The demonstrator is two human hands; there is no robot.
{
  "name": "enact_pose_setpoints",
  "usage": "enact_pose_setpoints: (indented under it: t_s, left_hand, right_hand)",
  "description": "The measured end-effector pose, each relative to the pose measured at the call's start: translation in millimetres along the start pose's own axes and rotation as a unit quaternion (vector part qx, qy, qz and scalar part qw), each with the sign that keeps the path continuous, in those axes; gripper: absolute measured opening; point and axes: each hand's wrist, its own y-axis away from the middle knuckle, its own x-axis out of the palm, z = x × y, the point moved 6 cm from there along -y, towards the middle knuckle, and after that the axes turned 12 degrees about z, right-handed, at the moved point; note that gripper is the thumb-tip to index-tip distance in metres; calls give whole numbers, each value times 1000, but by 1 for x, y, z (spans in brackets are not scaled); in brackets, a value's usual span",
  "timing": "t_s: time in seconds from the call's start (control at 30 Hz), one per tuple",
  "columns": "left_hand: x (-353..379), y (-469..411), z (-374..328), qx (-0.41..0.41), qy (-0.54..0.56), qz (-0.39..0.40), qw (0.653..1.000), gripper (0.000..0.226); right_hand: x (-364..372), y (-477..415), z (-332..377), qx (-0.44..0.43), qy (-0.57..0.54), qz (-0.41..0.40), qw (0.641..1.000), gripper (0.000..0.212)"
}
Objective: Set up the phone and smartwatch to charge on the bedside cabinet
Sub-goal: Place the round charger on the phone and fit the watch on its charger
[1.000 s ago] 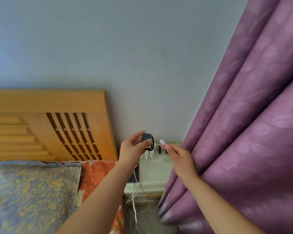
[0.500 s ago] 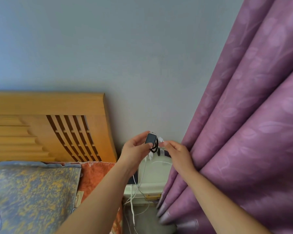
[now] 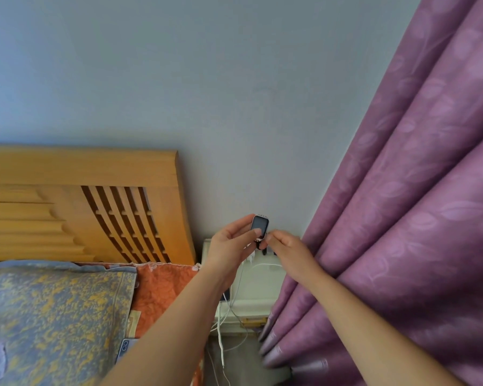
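Observation:
My left hand holds the smartwatch upright above the white bedside cabinet, dark screen towards me, black strap hanging below. The pinched fingertips of my right hand meet the watch's lower right edge. The small white charger piece is hidden behind the fingers and the watch; a white cable runs across the cabinet top towards that hand. A dark phone lies on the cabinet's left part, mostly covered by my left forearm.
White plugs stand at the back of the cabinet. Several white cables hang down its front. A purple curtain presses against its right side. The bed with wooden headboard and pillow is at the left; a phone-like object lies there.
My right hand has moved left with the white charger piece until it meets the watch. My left hand has raised the watch slightly. The camera has tilted a little.

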Motion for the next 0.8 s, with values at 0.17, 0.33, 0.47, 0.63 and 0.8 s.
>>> enact_pose_setpoints:
  t_s: [0.17,0.33,0.47,0.63,0.8]
  left_hand:
    - [0,-1,3,0,-3,4,1000,32]
    - [-7,-1,10,-12,9,0,1000,26]
    - [-11,2,12,-14,-11,-5,1000,27]
    - [-15,4,13,-13,-2,-17,1000,27]
    - [-16,7,14,-7,9,-18,1000,24]
  right_hand:
    - [2,-1,-6,32,-20,15,999,34]
    - [1,1,-4,43,-39,10,998,26]
    - [3,4,-4,48,-16,3,999,25]
    - [2,6,-8,63,-46,-3,997,16]
    - [-3,13,4,-21,-10,-69,997,57]
